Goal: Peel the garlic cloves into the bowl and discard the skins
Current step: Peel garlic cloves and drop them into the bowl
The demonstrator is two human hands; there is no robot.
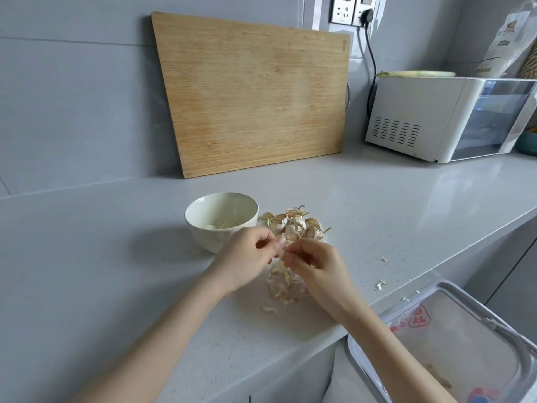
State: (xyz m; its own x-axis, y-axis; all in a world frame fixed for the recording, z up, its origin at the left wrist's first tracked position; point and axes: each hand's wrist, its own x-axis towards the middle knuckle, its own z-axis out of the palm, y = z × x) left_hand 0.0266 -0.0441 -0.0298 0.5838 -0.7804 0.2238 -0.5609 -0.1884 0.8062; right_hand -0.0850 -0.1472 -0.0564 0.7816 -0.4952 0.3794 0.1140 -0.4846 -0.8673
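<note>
We pinch one small pale clove (282, 253) with left hand (247, 254) and right hand (315, 264), above dry papery skins (283, 287) on the smooth grey desk (116, 271), beside a round glossy bowl (201, 231).

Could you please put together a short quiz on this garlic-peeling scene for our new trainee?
1. True or false: the cutting board lies flat on the counter.
2. Multiple choice: the bin stands A) on the counter, B) below the counter edge, on the person's right, C) behind the cutting board.
3. Fill in: the left hand and right hand together pinch a garlic ___.
Key: 1 false, it leans against the wall; 2 B; 3 clove.
</note>
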